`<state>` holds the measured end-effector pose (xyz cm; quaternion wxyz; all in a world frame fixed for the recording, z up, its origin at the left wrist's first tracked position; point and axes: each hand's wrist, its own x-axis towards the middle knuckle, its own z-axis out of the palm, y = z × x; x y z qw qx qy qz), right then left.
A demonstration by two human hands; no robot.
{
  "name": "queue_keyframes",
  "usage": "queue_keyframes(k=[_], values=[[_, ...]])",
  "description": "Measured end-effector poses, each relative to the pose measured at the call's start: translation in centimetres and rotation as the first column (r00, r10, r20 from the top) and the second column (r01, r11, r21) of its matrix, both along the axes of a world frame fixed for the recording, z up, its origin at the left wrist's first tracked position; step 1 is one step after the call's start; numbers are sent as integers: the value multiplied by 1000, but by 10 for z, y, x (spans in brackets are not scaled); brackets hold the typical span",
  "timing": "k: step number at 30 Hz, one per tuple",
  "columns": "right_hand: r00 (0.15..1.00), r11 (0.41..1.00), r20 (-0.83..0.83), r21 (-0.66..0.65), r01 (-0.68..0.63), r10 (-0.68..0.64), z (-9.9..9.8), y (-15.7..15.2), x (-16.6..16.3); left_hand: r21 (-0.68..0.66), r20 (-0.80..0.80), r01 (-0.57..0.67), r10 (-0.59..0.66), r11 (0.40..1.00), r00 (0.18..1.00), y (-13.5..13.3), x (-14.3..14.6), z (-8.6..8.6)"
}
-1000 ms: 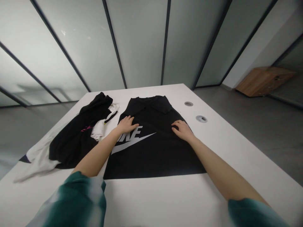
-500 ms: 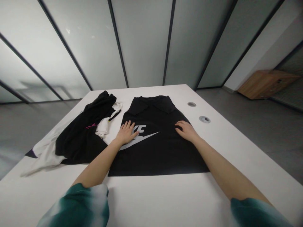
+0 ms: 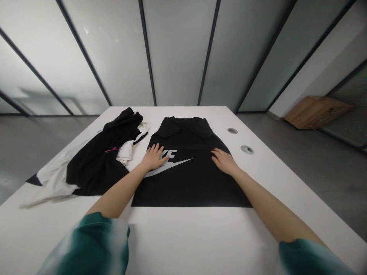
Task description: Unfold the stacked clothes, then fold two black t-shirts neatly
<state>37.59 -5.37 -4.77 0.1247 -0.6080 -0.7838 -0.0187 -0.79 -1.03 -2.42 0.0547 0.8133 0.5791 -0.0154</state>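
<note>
A black T-shirt lies flat on the white table, its sleeves folded in across the upper part and its collar at the far end. A pale grey logo with letters and a swoosh crosses its front. My left hand rests flat over the left part of that print, fingers spread, hiding some letters. On the right side of the shirt lies my right hand, palm down with fingers stretched out. Neither hand grips the cloth.
To the left is a loose heap of clothes: a black garment over white ones. Two round grommets are set in the white table on the right. Beyond stand frosted glass panels and a wooden cabinet.
My view has tilted and turned slightly. My right fingers, bent before, now lie straighter on the shirt. My left hand stays in about the same place on the print.
</note>
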Motion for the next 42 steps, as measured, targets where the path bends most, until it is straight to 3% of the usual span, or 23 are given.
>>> queue_keyframes(k=[6, 9, 13, 19, 24, 28, 34, 42], values=[[999, 999, 38, 33, -3, 1, 2, 28, -5, -27, -13, -20, 20, 999, 1000, 29, 5, 1], [998, 997, 61, 70, 15, -19, 9, 38, -10, 62, 6, -2, 2, 998, 1000, 36, 10, 9], [998, 995, 56, 96, -9, 4, 21, 25, -12, 223, 98, 77, -101, 972, 990, 13, 12, 25], [988, 989, -8, 7, -151, 151, 20, -25, -9, 75, 197, 338, -346, 938, 917, -38, -2, 28], [991, 991, -44, 52, -121, 123, 10, -41, -9, 85, 184, 288, -299, 954, 936, -51, -9, 15], [993, 992, -40, 62, -107, 110, 14, -42, -8, 103, 154, 243, -256, 965, 954, -51, -8, 8], [988, 989, -37, 1, -150, 150, 27, -48, -12, 201, 194, 132, -171, 971, 966, -48, -6, 11], [996, 997, 50, -14, -76, 76, 15, -45, -17, 221, 135, 73, -105, 972, 985, -45, -5, 13]])
